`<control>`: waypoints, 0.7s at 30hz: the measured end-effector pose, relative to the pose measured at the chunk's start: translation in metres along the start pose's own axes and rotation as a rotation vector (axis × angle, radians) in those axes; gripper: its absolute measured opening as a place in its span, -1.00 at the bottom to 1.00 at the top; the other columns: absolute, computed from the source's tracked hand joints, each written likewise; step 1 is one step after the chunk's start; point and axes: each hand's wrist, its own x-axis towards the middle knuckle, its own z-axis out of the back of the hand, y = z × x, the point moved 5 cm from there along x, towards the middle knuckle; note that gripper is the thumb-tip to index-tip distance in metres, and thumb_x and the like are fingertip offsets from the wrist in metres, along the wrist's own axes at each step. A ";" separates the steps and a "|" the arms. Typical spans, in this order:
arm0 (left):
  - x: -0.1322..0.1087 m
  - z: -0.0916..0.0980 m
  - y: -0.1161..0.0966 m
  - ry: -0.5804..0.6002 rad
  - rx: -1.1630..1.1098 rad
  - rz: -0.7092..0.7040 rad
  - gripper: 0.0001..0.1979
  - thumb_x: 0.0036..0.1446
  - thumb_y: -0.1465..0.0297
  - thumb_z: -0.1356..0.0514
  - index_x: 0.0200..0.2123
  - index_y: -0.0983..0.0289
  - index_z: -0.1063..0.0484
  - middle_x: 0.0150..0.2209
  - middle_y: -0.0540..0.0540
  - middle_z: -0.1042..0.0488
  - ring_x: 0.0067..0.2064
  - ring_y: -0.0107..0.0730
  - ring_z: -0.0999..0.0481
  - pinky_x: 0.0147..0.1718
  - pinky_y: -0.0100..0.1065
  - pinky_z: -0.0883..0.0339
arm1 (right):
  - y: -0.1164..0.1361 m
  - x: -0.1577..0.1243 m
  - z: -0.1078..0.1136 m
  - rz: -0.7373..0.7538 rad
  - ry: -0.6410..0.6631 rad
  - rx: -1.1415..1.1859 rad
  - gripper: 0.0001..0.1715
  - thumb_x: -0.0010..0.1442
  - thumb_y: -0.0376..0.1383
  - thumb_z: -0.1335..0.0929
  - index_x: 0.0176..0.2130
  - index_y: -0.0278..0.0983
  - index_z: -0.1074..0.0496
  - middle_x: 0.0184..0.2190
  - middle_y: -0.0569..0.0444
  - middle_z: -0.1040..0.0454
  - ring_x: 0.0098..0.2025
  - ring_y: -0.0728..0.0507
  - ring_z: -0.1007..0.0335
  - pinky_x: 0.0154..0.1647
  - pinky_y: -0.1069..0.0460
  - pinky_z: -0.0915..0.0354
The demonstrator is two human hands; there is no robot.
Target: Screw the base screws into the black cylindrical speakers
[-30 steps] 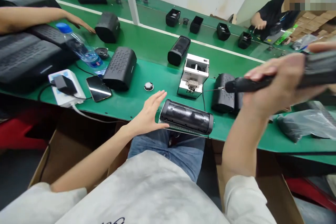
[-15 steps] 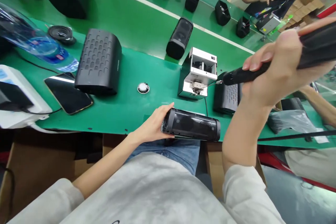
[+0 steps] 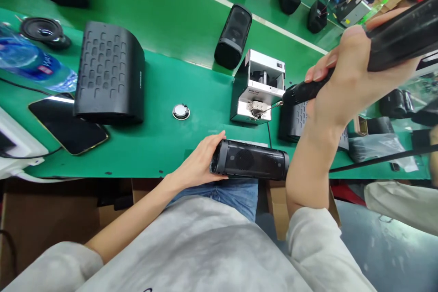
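My left hand [image 3: 201, 162] grips the left end of a black cylindrical speaker [image 3: 253, 160], which lies sideways at the table's front edge. My right hand [image 3: 352, 73] is wrapped round a black electric screwdriver [image 3: 393, 39], raised at the right. The thin bit of the screwdriver points left and meets the front of a white and black screw feeder box [image 3: 262, 86]. Whether a screw sits on the tip is too small to tell. A small round silver part [image 3: 181, 112] lies on the green mat left of the box.
At the left are a large black speaker housing [image 3: 109, 73], a phone [image 3: 68, 123], a water bottle [image 3: 34, 59] and a loose speaker driver [image 3: 44, 31]. Another speaker [image 3: 233, 36] stands behind the feeder. A black cable [image 3: 379, 160] crosses at the right, near a person's sleeve [image 3: 404, 205].
The view has shifted, so the items at the left sit further left. My right hand and the screwdriver have moved slightly left in the picture. The left hand still holds the speaker.
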 end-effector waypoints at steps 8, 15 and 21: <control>0.002 -0.004 0.002 -0.028 0.025 0.003 0.50 0.12 0.12 -0.68 0.75 0.04 0.35 0.50 0.45 -0.36 0.51 0.51 -0.41 0.49 0.47 -0.32 | -0.011 -0.001 0.004 0.087 0.155 0.232 -0.87 0.32 -0.42 -0.43 -0.12 -0.24 -0.48 -0.57 0.38 -0.19 -0.71 0.09 -0.10 -0.74 0.16 -0.07; 0.001 -0.004 0.000 -0.032 0.023 -0.001 0.44 0.14 0.13 -0.66 0.74 0.07 0.27 0.49 0.47 -0.34 0.49 0.49 -0.41 0.45 0.41 -0.35 | 0.005 -0.009 0.002 0.077 0.218 0.230 -0.87 0.32 -0.39 -0.44 -0.12 -0.22 -0.48 -0.60 0.36 -0.24 -0.70 0.04 -0.11 -0.73 0.12 -0.11; 0.001 -0.003 -0.002 -0.037 0.071 -0.019 0.47 0.14 0.14 -0.67 0.74 0.06 0.33 0.47 0.46 -0.36 0.46 0.47 -0.43 0.41 0.38 -0.35 | 0.005 -0.015 0.014 -0.015 -0.059 -0.074 -0.85 0.34 -0.43 -0.34 -0.14 -0.18 -0.36 -0.60 0.38 -0.21 -0.69 0.00 -0.16 -0.70 0.11 -0.16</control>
